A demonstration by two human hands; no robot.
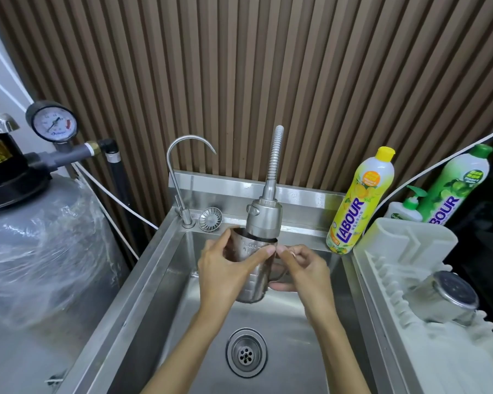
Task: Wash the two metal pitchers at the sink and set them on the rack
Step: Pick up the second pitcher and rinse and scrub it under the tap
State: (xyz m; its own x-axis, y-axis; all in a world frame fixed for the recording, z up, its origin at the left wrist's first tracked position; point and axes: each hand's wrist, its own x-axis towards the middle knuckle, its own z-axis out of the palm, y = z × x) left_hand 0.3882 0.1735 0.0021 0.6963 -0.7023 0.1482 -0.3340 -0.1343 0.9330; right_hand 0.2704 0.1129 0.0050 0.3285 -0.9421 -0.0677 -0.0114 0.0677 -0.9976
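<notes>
A metal pitcher (254, 282) is held upright over the sink (154, 268), its mouth right under the spray head of the flexible faucet (264, 220). My left hand (225, 268) wraps around its body, thumb at the rim. My right hand (302, 268) holds it from the right, fingers curled around its handle. A second metal pitcher (444, 297) lies upside down on the white dish rack (410, 245) at the right.
A thin gooseneck tap (180, 166) and a loose strainer (210, 219) stand at the sink's back left. Yellow (359, 200) and green (456, 186) detergent bottles stand behind the rack. A wrapped tank (40, 251) with a gauge is at the left. The drain (246, 352) lies below.
</notes>
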